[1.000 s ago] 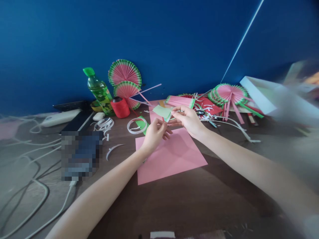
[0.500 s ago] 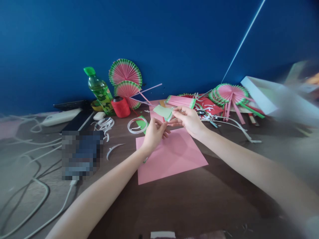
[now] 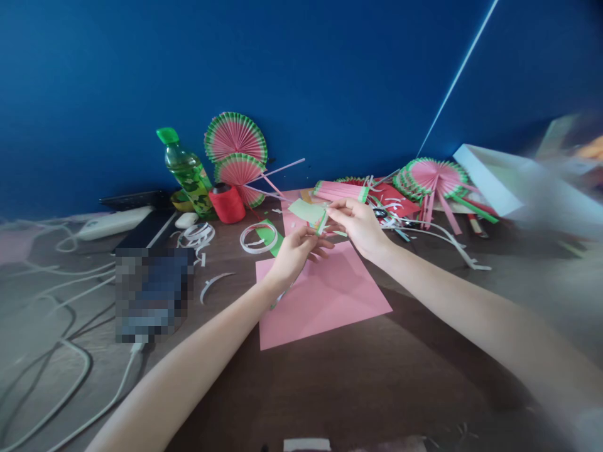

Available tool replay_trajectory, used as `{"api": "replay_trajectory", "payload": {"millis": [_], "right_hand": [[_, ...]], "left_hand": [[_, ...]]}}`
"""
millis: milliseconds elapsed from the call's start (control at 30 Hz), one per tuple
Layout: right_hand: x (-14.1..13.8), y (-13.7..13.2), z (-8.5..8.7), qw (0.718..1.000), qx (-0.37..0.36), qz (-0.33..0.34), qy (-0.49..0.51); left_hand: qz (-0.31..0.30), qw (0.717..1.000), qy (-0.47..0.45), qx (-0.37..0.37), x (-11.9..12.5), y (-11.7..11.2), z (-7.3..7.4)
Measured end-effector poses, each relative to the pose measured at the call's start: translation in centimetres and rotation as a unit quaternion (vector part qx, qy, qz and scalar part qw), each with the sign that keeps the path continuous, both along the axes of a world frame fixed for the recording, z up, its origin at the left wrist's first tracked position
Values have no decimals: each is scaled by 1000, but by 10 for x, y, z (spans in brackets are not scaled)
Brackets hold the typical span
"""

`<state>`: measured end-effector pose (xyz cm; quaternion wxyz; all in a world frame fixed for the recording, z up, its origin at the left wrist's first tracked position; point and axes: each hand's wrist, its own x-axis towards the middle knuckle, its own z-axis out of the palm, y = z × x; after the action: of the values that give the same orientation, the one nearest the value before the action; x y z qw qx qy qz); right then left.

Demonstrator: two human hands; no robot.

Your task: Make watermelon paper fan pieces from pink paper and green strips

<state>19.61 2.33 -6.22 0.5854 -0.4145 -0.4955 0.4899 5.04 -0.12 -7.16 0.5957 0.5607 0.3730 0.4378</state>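
My left hand (image 3: 296,256) and my right hand (image 3: 357,227) meet above a pink paper sheet (image 3: 330,298) on the dark table. Between their fingertips they pinch a narrow green paper strip (image 3: 322,223), one end in each hand. A pale green piece of paper (image 3: 302,209) shows just behind the strip; whether it touches the fingers I cannot tell. Under my left wrist a thin green-and-white strip (image 3: 282,295) lies partly hidden on the pink sheet. Left of that hand are a roll of white tape (image 3: 242,241) and a bright green paper piece (image 3: 268,233).
Pink-and-green pleated paper fans (image 3: 235,139) lean on the blue wall by a green bottle (image 3: 187,169) and a red thread spool (image 3: 227,206). More fans (image 3: 436,176) and a white box (image 3: 494,179) are at right. A blurred-out device (image 3: 155,295) and cables lie left.
The green strip now shows more plainly between the fingertips. My left hand has shifted slightly right and its lower fingers have stretched out. My right hand stays nearly in place.
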Motion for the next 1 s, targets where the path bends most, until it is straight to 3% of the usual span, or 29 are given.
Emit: {"api": "replay_trajectory", "payload": {"millis": [300, 533, 800, 1000], "right_hand": [[0, 0, 1, 997, -36, 52, 39], [-1, 1, -5, 996, 13, 23, -86], [-1, 1, -8, 999, -17, 22, -34], [0, 1, -8, 999, -6, 7, -48]], "left_hand": [[12, 998, -31, -44, 1, 2, -6], [-6, 999, -41, -29, -1, 6, -17], [-24, 999, -27, -34, -1, 5, -17], [-25, 998, -38, -38, -1, 6, -19]]}}
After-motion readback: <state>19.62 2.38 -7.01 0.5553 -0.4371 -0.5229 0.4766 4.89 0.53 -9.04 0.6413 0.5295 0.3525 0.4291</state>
